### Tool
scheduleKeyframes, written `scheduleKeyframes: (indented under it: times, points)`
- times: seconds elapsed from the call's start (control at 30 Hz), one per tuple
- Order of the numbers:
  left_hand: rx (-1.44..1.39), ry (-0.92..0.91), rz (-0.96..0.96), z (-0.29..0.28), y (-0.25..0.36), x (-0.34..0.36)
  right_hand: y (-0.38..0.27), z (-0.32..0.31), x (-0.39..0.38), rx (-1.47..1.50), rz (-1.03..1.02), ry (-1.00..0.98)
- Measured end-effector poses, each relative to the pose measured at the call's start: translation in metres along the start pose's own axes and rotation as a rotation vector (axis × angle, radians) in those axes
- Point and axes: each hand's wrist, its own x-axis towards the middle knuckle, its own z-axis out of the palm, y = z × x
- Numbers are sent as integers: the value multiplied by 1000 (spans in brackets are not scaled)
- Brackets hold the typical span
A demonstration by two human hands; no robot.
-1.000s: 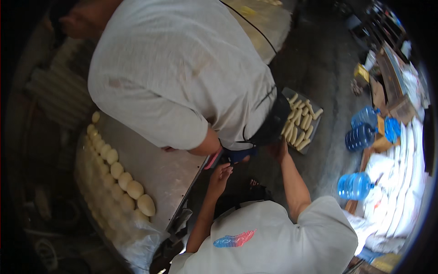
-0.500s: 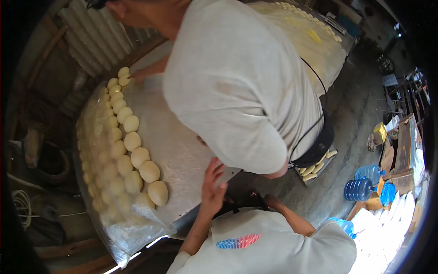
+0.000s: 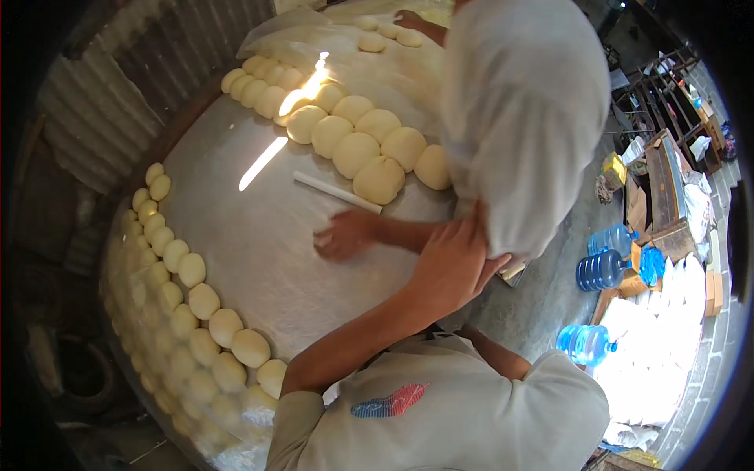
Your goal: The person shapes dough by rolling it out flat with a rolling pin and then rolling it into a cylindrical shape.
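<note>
My left hand reaches across the near side of the metal table. Its fingers and thumb are apart, and they lie against a co-worker's grey sleeve near the elbow. My right forearm shows beside my torso; the hand at its end is mostly hidden at my waist. Beyond my left hand, a co-worker's blurred hand is over the table. Close to that hand lies a slim white bar, beside large round dough balls.
Rows of dough balls line the table's left side, partly under clear plastic sheeting. The co-worker's body blocks the right side. Blue water jugs, white sacks and a wooden crate stand at right. Corrugated sheeting borders the far left.
My left hand has moved right and farther out, onto the co-worker's sleeve. The view has shifted, the co-worker has moved right, and the white bar and larger dough balls have come into sight.
</note>
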Motion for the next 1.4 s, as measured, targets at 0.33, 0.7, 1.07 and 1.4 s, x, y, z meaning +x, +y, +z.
scheduleKeyframes:
  times: [0.33, 0.7, 1.07, 1.4]
  points:
    - [-281, 179, -295, -40, -109, -14, -252, -234, 1, -10, -265, 191]
    - [-204, 558, -1006, 10, -167, -197, -333, -270, 167, -325, -137, 709]
    - [-316, 715, -1039, 13, -160, -206, -308, -356, 75, 114, -509, 696]
    - [-376, 927, -983, -24, -144, -197, -416, -357, -7, 448, -1202, 781]
